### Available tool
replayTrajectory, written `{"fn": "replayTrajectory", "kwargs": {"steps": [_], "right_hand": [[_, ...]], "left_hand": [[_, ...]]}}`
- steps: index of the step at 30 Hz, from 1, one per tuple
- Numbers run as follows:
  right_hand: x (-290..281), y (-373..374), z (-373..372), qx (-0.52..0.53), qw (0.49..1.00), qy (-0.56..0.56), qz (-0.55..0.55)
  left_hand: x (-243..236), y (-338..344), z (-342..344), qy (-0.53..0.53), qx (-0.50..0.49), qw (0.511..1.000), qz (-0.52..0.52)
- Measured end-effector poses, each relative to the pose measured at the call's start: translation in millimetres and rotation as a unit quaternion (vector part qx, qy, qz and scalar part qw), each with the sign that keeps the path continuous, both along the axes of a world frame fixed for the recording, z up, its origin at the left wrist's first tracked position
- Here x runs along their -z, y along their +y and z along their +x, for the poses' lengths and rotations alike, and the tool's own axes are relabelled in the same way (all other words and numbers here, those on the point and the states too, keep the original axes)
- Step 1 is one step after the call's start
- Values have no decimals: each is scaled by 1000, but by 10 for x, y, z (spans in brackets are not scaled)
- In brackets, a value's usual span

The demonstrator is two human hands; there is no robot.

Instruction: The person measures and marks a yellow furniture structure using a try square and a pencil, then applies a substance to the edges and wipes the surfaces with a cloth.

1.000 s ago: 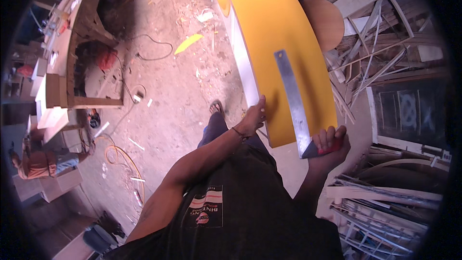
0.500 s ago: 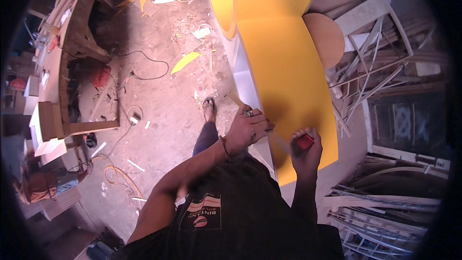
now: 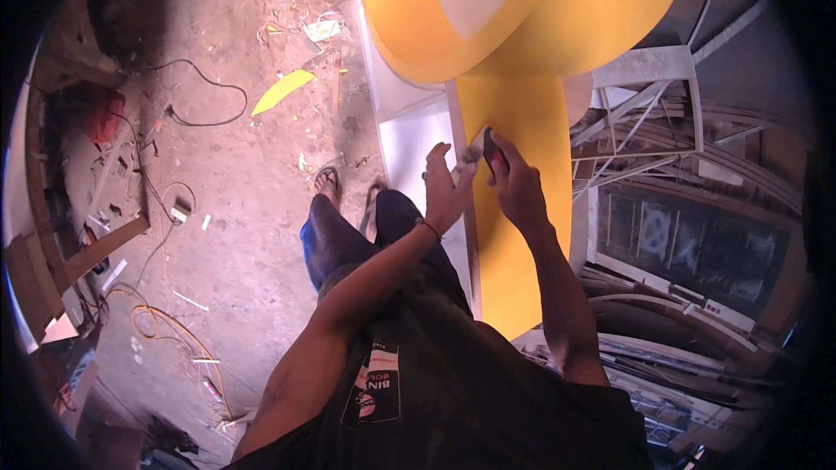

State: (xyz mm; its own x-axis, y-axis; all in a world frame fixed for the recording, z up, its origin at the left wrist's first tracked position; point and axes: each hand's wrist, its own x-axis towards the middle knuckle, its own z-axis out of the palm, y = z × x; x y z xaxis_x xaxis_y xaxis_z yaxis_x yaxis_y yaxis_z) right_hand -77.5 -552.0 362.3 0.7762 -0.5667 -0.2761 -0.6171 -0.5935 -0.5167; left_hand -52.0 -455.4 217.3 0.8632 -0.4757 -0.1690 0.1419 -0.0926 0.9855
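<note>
Both hands are up at the left edge of the yellow panel (image 3: 522, 235). The right hand (image 3: 515, 184) grips a small tool with a red handle (image 3: 493, 155), its tip pressed to the panel's edge; what kind of tool it is can't be made out. The left hand (image 3: 447, 187) sits just beside it, fingers spread against the white side face (image 3: 409, 152) below the yellow surface. Beyond, a big curved yellow shape (image 3: 522, 9) fills the top. To the left, dusty floor (image 3: 235, 209), a black cable (image 3: 205, 91), a yellow offcut (image 3: 283, 90).
</note>
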Motion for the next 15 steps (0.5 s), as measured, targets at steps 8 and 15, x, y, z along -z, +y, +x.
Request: {"fn": "replayTrajectory", "kwargs": {"steps": [8, 15], "right_hand": [[443, -313, 385, -69, 985, 19, -157], [396, -395, 589, -72, 985, 38, -154]], "left_hand": [[87, -243, -102, 34, 152, 986, -66], [110, -247, -106, 29, 175, 984, -28]]}}
